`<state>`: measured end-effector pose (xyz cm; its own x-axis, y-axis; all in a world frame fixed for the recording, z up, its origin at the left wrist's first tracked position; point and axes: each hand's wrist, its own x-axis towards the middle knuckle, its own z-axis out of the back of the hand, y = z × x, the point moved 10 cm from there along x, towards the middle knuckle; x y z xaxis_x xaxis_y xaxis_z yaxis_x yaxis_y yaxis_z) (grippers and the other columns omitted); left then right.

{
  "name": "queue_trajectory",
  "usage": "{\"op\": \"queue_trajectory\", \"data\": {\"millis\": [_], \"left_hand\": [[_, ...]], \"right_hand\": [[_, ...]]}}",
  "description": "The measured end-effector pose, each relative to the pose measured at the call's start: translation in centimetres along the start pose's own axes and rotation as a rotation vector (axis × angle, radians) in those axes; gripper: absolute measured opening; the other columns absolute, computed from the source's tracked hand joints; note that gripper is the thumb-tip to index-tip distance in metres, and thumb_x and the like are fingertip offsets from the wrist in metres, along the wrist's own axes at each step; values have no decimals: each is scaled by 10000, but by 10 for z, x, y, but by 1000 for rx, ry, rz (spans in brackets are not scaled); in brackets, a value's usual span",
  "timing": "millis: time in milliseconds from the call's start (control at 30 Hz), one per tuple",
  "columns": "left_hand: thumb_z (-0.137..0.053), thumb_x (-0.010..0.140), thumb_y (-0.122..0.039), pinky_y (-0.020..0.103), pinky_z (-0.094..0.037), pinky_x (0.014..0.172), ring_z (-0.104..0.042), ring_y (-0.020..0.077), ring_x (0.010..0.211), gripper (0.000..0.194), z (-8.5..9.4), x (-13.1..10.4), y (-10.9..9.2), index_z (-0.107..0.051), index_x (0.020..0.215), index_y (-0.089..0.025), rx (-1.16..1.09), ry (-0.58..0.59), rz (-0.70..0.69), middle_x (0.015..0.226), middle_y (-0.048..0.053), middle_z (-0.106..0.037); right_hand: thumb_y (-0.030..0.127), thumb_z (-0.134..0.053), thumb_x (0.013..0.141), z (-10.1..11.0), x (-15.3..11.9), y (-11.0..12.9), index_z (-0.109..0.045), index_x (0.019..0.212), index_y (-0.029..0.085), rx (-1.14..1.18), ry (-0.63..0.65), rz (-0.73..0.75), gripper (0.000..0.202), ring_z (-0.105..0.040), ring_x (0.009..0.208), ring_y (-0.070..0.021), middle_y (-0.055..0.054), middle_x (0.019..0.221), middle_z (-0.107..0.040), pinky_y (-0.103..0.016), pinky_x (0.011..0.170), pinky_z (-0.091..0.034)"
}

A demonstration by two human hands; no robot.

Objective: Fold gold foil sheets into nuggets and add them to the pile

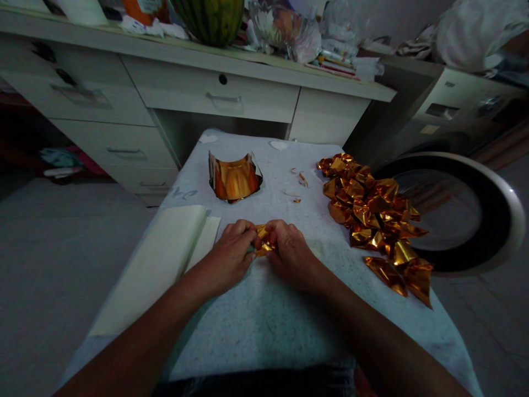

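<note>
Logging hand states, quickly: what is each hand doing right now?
Left hand: closed on the gold foil, left end.
Right hand: closed on the same foil, right end.

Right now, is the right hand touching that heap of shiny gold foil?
Apart. The head view shows a stretch of bare cloth between the right hand and the gold foil heap, which lies off to its right.
</note>
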<state>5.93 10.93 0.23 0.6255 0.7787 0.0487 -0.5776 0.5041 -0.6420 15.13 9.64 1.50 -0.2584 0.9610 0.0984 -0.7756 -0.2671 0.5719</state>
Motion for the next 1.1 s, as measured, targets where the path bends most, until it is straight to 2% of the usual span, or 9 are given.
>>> {"op": "queue_trajectory", "data": {"millis": [133,433,533,700,867,1100], "left_hand": [[-477,795,-77,415,-409,959,-428,228,1061,191,0,0,0,-543,914,-211,8,3,12,1104,50,-487],[-465,791,-63,416,-414,962,-444,231,1061,196,2,0,-6,-543,906,-202,66,4,3,1093,61,-502],[-470,797,-67,418,-416,965,-452,235,1062,197,3,-1,-10,-555,917,-197,108,-1,-10,1094,65,-509],[-462,797,-65,412,-419,968,-460,235,1069,224,3,-3,-18,-566,953,-189,134,61,-15,1096,73,-514],[-457,762,-49,391,-436,935,-474,232,1044,266,5,-1,-21,-562,961,-190,189,140,-44,1065,72,-519],[-500,696,-53,382,-418,940,-477,230,1052,314,7,4,-18,-573,963,-200,168,223,-101,1062,59,-528]], "right_hand": [[7,-459,739,-1,-2,-2,-423,1110,177,29,29,-8,409,-471,878,-211,-69,974,-564,-359,803,-381],[1,-441,660,-1,-5,-2,-437,982,184,8,32,-4,371,-457,882,-212,-70,964,-536,-353,798,-396],[42,-504,698,2,-6,5,-476,964,176,-8,41,79,299,-465,894,-211,-69,963,-546,-354,817,-397],[126,-590,841,2,-5,11,-601,875,170,-76,109,180,57,-492,917,-198,-66,969,-582,-334,842,-393],[155,-600,885,2,-5,18,-667,877,171,-181,125,232,69,-511,878,-181,-54,924,-609,-305,794,-390],[207,-568,921,-2,-7,29,-684,873,165,-457,70,301,133,-500,811,-193,-53,852,-646,-339,721,-314]]}}
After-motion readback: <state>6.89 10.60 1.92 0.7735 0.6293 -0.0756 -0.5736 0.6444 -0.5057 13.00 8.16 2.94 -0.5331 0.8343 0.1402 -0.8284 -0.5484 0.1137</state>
